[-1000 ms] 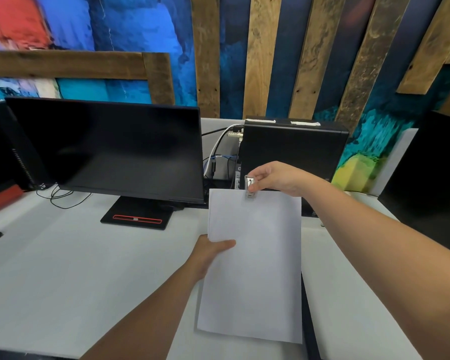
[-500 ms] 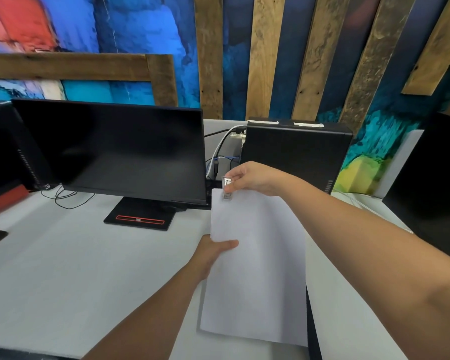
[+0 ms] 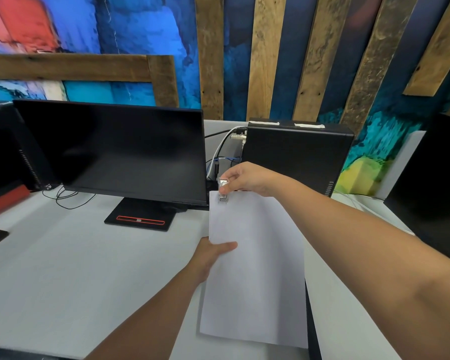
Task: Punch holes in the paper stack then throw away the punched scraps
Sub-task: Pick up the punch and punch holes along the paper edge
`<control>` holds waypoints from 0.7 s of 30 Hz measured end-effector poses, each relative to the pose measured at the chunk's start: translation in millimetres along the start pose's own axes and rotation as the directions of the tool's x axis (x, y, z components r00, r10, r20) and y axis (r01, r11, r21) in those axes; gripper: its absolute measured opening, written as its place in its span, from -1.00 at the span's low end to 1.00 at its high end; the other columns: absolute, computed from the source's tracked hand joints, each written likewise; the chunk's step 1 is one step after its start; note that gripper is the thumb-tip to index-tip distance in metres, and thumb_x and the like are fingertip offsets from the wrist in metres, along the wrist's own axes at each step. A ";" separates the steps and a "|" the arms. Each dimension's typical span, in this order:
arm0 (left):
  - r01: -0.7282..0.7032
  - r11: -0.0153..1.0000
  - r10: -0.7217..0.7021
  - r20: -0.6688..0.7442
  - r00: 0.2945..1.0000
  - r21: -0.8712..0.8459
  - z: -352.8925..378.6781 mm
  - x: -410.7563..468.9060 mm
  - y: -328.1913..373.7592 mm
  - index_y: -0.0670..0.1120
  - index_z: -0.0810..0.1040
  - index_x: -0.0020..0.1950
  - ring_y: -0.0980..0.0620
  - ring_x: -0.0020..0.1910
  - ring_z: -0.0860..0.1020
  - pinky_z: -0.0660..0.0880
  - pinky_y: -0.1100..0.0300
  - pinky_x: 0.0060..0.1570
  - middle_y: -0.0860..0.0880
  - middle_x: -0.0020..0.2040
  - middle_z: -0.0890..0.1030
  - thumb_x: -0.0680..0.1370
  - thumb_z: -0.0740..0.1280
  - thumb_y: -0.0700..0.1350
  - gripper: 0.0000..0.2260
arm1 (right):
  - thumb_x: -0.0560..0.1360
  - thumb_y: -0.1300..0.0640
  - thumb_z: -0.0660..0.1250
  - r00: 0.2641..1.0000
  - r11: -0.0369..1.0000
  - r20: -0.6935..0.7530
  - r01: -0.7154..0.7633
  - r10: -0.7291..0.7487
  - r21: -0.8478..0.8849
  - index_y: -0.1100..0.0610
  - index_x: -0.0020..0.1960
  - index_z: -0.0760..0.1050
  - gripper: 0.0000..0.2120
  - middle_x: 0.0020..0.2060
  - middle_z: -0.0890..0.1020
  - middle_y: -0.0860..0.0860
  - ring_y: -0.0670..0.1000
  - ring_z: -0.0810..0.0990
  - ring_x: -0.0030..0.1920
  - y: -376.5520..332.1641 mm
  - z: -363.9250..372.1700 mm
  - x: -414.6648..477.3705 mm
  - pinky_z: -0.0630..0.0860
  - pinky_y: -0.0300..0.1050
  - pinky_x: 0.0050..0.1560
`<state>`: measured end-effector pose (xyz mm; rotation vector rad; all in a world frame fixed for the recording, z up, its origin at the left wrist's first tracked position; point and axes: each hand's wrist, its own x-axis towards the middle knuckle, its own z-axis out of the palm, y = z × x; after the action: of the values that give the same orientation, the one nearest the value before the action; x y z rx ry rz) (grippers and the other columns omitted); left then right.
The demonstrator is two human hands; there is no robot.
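Note:
A white paper stack (image 3: 255,268) is held above the desk, long side running away from me. My left hand (image 3: 213,253) grips its left edge about a third of the way down, thumb on top. My right hand (image 3: 247,179) pinches a small clear and silver hole punch (image 3: 222,192) that sits over the stack's far left corner. The punch's jaw straddles the top edge of the paper. No scraps are visible.
A black monitor (image 3: 115,152) stands to the left on a stand with a red stripe (image 3: 140,219). A black computer tower (image 3: 296,157) with cables (image 3: 224,152) stands behind the paper. Loose wires (image 3: 68,196) lie on the white desk (image 3: 63,268). A dark gap (image 3: 312,320) splits the desk.
My right hand has carried the punch leftward along the paper's top edge, from near the middle to the left corner. My left hand has kept its grip on the left edge.

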<state>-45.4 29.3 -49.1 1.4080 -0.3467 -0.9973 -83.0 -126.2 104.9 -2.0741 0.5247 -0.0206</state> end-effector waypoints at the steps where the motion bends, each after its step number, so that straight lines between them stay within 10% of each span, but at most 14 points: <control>1: 0.000 1.000 0.000 0.001 1.000 -0.002 0.2 -0.1 0.2 -0.22 0.63 0.05 -0.20 0.00 0.65 0.59 -0.04 0.03 -0.21 0.02 0.68 0.38 0.49 -0.29 -0.74 | 0.38 0.17 0.47 1.000 1.000 0.002 0.001 -0.001 0.001 0.20 0.08 0.60 -0.71 0.04 0.62 0.12 0.11 0.55 0.10 -0.4 0.1 0.1 0.47 0.00 0.19; 11: 0.007 1.000 -0.007 0.018 1.000 0.026 -0.5 0.6 -0.6 -0.19 0.65 0.03 -0.19 -0.03 0.67 0.59 -0.07 0.04 -0.19 -0.01 0.70 0.37 0.50 -0.27 -0.76 | 0.37 0.16 0.48 0.995 0.999 -0.097 0.015 -0.018 -0.034 0.14 -0.14 0.57 -0.88 -0.17 0.62 0.07 0.07 0.58 -0.06 5.6 5.9 3.2 0.53 -0.06 -0.04; 21: 0.013 0.999 -0.014 0.020 1.000 0.038 0.0 1.4 -3.9 -0.20 0.65 0.05 -0.20 -0.02 0.66 0.59 -0.06 0.04 -0.19 0.00 0.69 0.37 0.50 -0.27 -0.74 | 0.38 0.17 0.47 0.997 0.998 -0.076 0.026 -0.021 0.064 0.17 -0.08 0.62 -0.87 -0.13 0.66 0.08 0.05 0.62 -0.02 14.9 -4.1 1.2 0.52 0.01 0.16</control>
<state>-46.0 28.8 -53.2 1.4375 -0.3730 -1.0211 -88.2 -136.6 94.6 -2.0215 0.5380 -0.1285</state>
